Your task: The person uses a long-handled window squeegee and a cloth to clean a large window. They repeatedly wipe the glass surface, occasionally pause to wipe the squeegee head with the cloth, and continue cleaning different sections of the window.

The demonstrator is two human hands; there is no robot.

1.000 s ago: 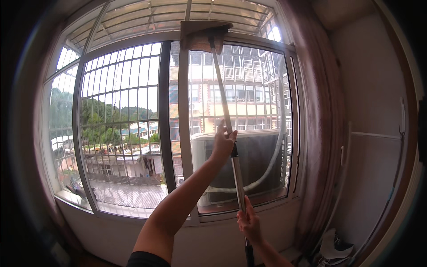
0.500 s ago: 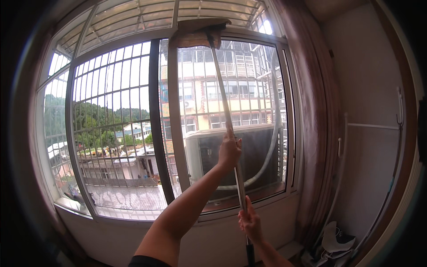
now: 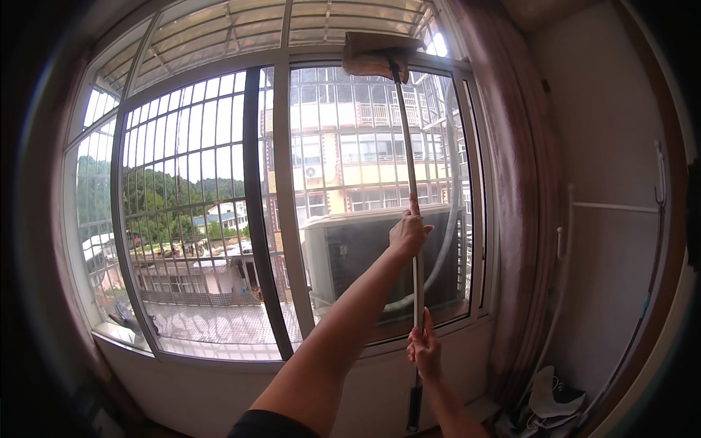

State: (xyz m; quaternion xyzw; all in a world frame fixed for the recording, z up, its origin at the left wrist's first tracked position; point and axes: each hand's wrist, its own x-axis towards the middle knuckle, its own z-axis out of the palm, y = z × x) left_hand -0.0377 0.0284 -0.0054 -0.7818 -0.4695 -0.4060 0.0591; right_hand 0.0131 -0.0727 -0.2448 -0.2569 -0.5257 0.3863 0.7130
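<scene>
A long-handled mop (image 3: 406, 139) stands almost upright before the window, its brown, cloth-like head (image 3: 372, 62) against the top of the right-hand pane and its frame. My left hand (image 3: 409, 235) is closed around the middle of the metal pole, the index finger stretched up along it. Lower down, my right hand (image 3: 426, 350) grips the pole above its black end grip (image 3: 415, 409). Behind the pole is the sliding window sash (image 3: 296, 241).
A pinkish curtain (image 3: 515, 219) hangs close on the right. Beyond it are a white rack (image 3: 613, 207) and shoes (image 3: 555, 398) at floor level. Outside the glass stand an air-conditioner unit (image 3: 350, 252) and security bars (image 3: 186, 153).
The mop head has slid to the right along the top of the pane. Both hands have moved right with the pole, which now stands more upright.
</scene>
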